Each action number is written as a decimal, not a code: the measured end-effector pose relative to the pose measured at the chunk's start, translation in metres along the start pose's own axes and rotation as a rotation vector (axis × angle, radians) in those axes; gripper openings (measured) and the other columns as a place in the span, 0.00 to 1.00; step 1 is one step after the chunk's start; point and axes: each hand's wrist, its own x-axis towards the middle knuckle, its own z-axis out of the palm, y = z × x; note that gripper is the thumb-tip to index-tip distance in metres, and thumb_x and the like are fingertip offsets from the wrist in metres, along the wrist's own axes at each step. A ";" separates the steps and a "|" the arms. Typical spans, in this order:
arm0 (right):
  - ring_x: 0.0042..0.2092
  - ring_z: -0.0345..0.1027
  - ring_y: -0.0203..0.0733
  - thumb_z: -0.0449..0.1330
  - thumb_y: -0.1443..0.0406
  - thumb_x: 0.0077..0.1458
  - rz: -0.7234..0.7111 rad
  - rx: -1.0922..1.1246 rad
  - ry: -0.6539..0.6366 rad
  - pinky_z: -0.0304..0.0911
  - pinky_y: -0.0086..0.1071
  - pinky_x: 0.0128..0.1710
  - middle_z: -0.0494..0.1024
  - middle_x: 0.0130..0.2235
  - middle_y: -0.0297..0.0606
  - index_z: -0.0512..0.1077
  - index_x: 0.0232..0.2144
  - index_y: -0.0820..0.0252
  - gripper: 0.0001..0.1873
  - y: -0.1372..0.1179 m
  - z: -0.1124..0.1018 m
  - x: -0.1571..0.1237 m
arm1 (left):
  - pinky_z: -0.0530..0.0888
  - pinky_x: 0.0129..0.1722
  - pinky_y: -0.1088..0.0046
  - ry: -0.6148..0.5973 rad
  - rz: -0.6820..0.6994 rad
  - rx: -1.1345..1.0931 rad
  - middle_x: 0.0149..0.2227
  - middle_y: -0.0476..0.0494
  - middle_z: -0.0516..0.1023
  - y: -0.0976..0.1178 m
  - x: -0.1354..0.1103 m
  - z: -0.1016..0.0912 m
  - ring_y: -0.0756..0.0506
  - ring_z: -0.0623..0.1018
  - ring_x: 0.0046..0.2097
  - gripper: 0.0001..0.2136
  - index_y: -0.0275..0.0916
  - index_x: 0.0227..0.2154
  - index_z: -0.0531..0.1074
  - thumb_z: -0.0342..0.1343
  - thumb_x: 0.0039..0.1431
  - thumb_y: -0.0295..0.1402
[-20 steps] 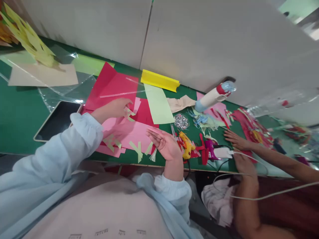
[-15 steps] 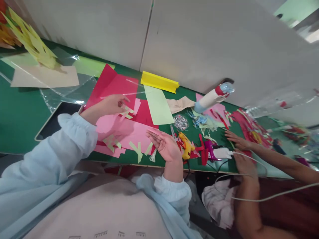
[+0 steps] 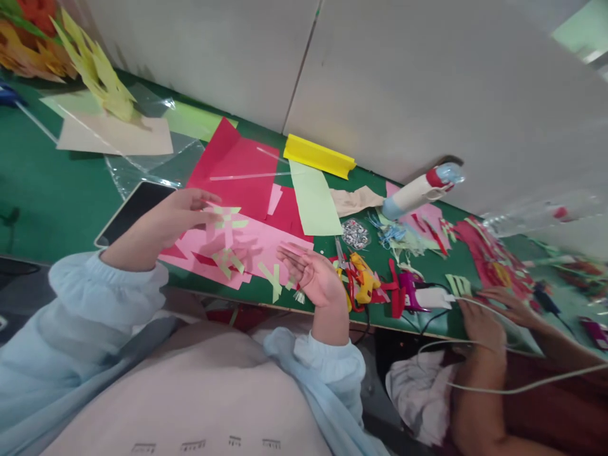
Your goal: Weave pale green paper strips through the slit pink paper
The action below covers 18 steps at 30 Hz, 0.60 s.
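Note:
My left hand (image 3: 178,218) pinches a small piece of woven pink and pale green paper strips (image 3: 228,220) above the pink sheets. Beneath it, another green and pink strip piece (image 3: 228,263) lies on the pink paper (image 3: 259,237). My right hand (image 3: 311,275) is turned palm up at the table's front edge, fingers extended leftward. I see nothing clearly held in it. Crossed pale green strips (image 3: 273,282) and a small white tassel (image 3: 299,296) lie beside its fingers. Scissors (image 3: 341,253) and a yellow glue gun (image 3: 365,280) lie just to its right.
A phone (image 3: 135,212) lies left of the red paper (image 3: 237,171). Further back are a yellow folded strip (image 3: 319,156), a pale green sheet (image 3: 316,199), a dish of beads (image 3: 355,234) and a bottle (image 3: 418,191). A co-worker's hands (image 3: 484,323) work at the right beside a cable.
The view has swung left, so the table items sit further right. My left hand still holds the woven piece, now nearer the front edge. The co-worker's hands have shifted.

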 end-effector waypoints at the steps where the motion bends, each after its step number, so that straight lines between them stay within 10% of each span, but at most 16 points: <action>1: 0.50 0.76 0.44 0.54 0.70 0.53 0.007 -0.012 -0.012 0.65 0.38 0.58 0.81 0.47 0.44 0.77 0.42 0.64 0.16 0.001 0.002 0.000 | 0.67 0.30 0.72 0.018 -0.024 -0.020 0.29 0.49 0.71 -0.007 -0.005 -0.001 0.49 0.72 0.32 0.21 0.34 0.45 0.71 0.63 0.46 0.33; 18: 0.48 0.76 0.42 0.50 0.71 0.56 0.024 -0.025 -0.043 0.70 0.33 0.51 0.82 0.46 0.46 0.77 0.43 0.66 0.18 0.008 0.011 -0.009 | 0.76 0.30 0.68 -0.001 -0.211 -0.270 0.25 0.51 0.77 -0.060 -0.045 0.018 0.45 0.79 0.26 0.25 0.39 0.45 0.66 0.64 0.43 0.36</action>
